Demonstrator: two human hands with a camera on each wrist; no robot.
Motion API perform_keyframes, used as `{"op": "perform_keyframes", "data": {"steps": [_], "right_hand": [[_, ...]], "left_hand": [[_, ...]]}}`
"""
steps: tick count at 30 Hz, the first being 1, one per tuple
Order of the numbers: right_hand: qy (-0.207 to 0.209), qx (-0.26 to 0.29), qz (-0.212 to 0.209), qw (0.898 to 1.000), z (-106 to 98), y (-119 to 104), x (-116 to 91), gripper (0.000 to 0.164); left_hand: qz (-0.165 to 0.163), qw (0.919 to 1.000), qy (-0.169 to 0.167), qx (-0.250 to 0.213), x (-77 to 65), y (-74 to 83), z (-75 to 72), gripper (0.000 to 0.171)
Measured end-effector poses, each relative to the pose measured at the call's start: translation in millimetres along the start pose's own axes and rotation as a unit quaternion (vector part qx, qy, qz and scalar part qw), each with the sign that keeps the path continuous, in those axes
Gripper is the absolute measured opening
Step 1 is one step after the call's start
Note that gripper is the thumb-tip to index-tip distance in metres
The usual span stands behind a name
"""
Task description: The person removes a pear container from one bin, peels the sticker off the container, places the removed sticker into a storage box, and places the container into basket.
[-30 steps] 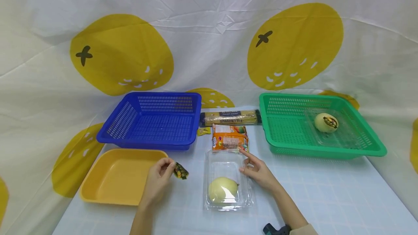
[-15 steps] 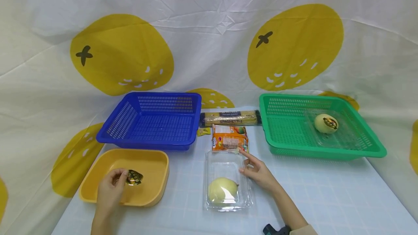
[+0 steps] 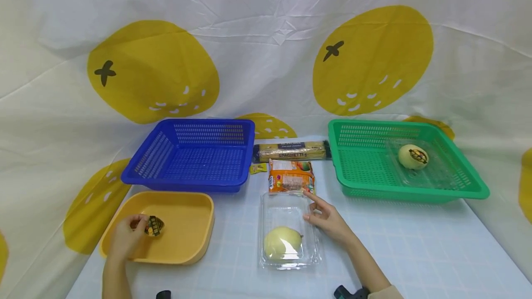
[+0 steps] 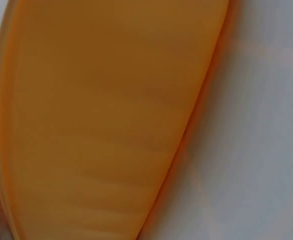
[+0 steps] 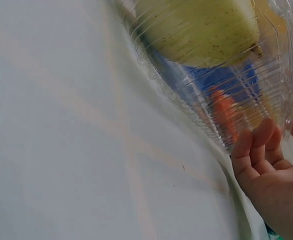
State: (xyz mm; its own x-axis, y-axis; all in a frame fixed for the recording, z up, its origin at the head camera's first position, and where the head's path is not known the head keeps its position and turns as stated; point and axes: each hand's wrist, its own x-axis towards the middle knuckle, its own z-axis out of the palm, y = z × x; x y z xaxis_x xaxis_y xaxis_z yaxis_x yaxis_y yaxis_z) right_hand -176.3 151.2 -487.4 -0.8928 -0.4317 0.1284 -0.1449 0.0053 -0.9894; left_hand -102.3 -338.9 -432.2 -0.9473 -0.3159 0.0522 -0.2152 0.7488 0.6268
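In the head view my left hand is over the yellow tub, pinching a small dark label with yellow print between thumb and fingertips. The left wrist view is mostly filled by the tub's outer wall; a sliver of hand shows at its left edge. My right hand holds the right edge of a clear plastic box, index finger stretched to its far corner. Fingers curl against the box's ribbed side in the right wrist view. Inside lies a pale yellow-green pear with a short stem.
Behind the tub stands a blue basket. A green basket at the right holds another pale round fruit with a dark label, over clear plastic. Between the baskets lie a spaghetti pack, an orange packet and a small yellow sachet.
My left hand has carried the dark label leftward, from beside the clear box to over the yellow tub. The right hand has stayed at the box, which has not moved.
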Motion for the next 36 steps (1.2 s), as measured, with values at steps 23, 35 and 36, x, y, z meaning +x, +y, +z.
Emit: {"op": "perform_keyframes", "data": {"steps": [23,35,36], "right_hand": [[0.016,-0.022,0.006,1.0,2.1,0.2,-0.2,0.064],[0.023,-0.029,0.016,0.999,1.6,1.7,-0.1,0.064],[0.022,-0.028,0.013,0.999,1.9,1.4,-0.3,0.064]], "left_hand": [[-0.017,0.9963,-0.072,0.044,7.9,0.3,5.9,0.042],[0.01,0.9997,0.02,0.01,1.7,2.7,9.2,0.044],[0.009,0.9997,0.024,0.007,1.5,2.7,9.3,0.044]]}}
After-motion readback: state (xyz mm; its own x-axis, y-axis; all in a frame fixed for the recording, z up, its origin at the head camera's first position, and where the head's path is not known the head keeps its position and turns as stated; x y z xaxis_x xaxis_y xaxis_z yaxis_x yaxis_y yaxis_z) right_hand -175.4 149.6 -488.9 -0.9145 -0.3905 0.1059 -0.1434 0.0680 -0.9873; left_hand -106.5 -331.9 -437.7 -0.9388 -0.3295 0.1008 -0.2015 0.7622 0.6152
